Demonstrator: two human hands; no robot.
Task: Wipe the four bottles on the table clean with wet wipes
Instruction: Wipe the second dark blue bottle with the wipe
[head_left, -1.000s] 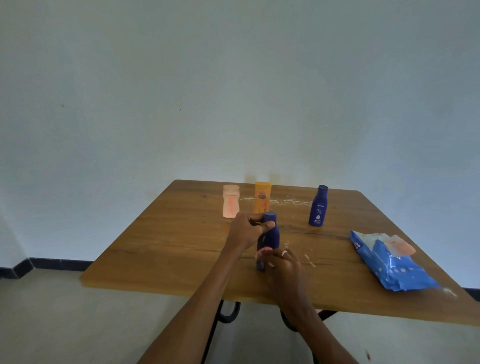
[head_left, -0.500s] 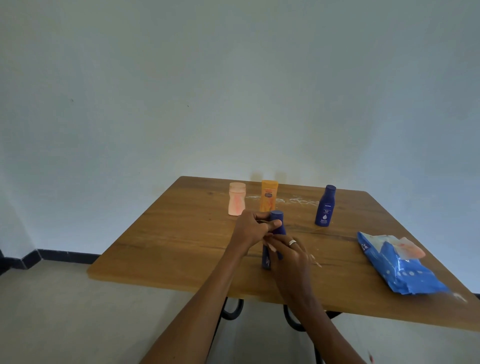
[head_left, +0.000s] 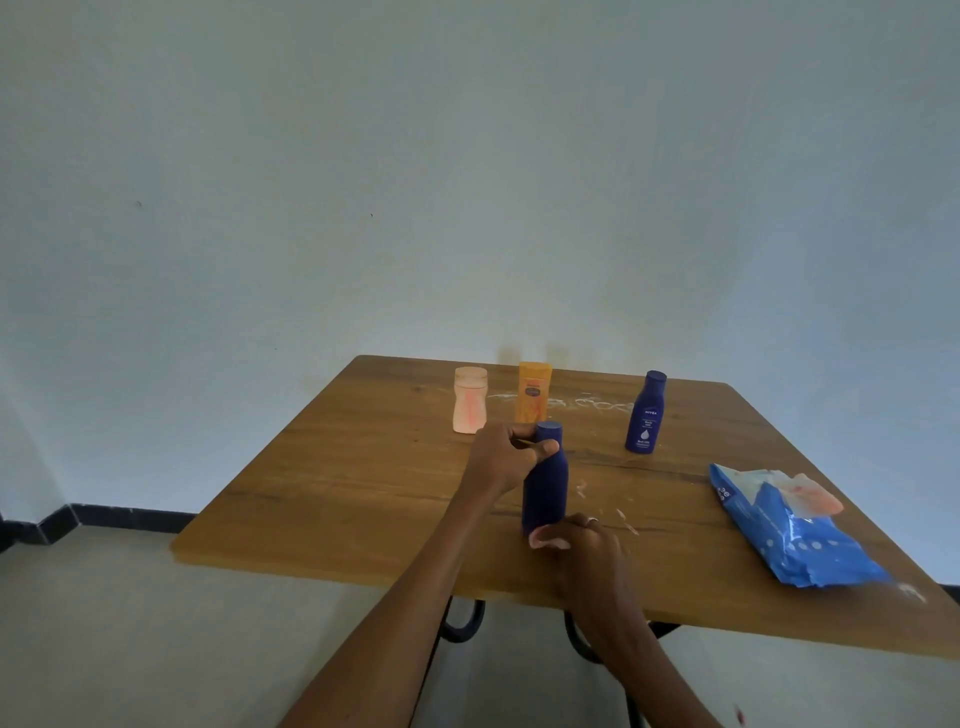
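Blue plastic fills my left hand (head_left: 503, 457): its fingers and thumb curl round the neck of the near blue bottle (head_left: 544, 480), just under the cap. My right hand (head_left: 582, 545) is at the bottle's base, fingers bent against it; whether they pinch a wipe there I cannot tell. The bottle stands upright near the front middle of the wooden table (head_left: 337, 483). Behind it stand the pink bottle (head_left: 470, 399) and orange bottle (head_left: 534, 392), side by side, apart. The second blue bottle (head_left: 645, 412) stands further right. The blue wipes pack (head_left: 789, 525) lies near the right edge, flap lifted.
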